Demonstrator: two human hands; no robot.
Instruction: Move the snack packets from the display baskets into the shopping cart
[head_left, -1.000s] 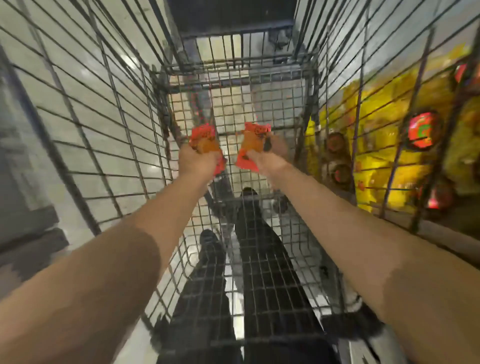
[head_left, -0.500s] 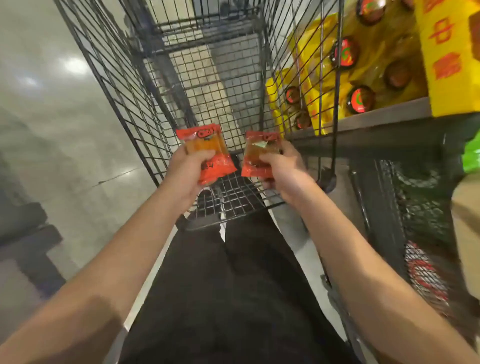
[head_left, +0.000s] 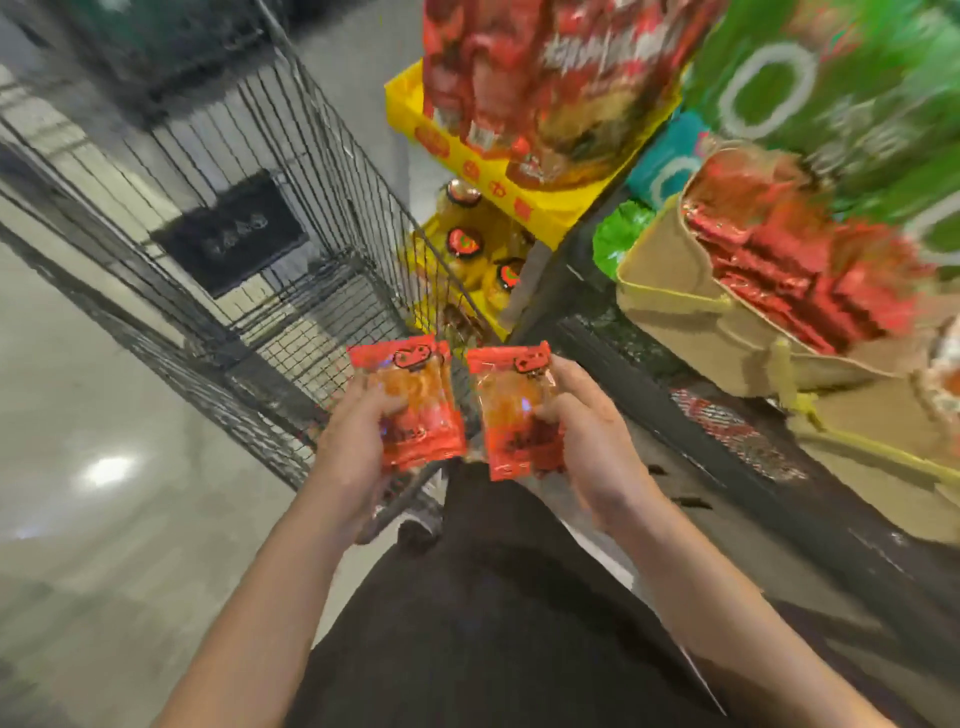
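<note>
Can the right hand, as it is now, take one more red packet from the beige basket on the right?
Probably not yet. The right hand already grips an orange snack packet, so its fingers are occupied. The way to the beige basket of red packets itself looks open, with nothing between.

We hold two packets (head_left: 415, 405) side by side; the cart (head_left: 249, 218) stands ahead-left, the baskets (head_left: 691, 312) to the right.

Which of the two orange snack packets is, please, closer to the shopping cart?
The packet in the left hand: it overlaps the cart corner; the right-hand packet sits beside it.
</note>
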